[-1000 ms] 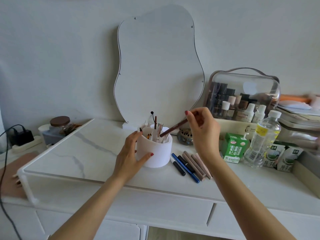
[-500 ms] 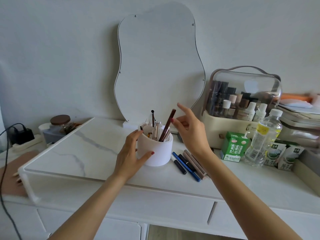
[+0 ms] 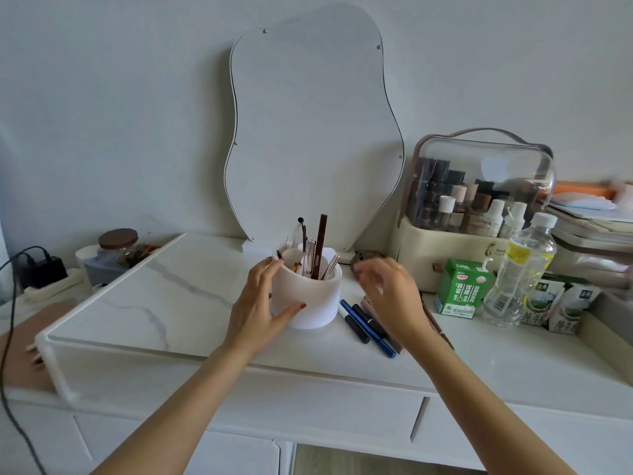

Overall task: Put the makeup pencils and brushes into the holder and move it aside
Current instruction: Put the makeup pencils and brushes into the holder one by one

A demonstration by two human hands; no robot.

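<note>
A white round holder point(image 3: 315, 303) stands on the white marble desk point(image 3: 171, 296), with several pencils and brushes upright in it, among them a tall brown pencil point(image 3: 320, 246). My left hand point(image 3: 255, 305) wraps the holder's left side. My right hand point(image 3: 390, 296) hovers just right of the holder with its fingers apart and nothing in it. Below that hand several pencils point(image 3: 368, 325) lie on the desk, one blue, some black, some beige, partly hidden by the hand.
A wavy mirror point(image 3: 308, 132) leans on the wall behind the holder. At the right stand a clear-lidded cosmetics case point(image 3: 476, 207), a green carton point(image 3: 462, 289), a water bottle point(image 3: 520, 269) and more cartons. A jar point(image 3: 118, 246) and a charger sit at the left.
My right hand dropped the brown pencil into the holder, let go, and came down to the right over the pencils lying on the desk. My left hand stayed on the holder.
</note>
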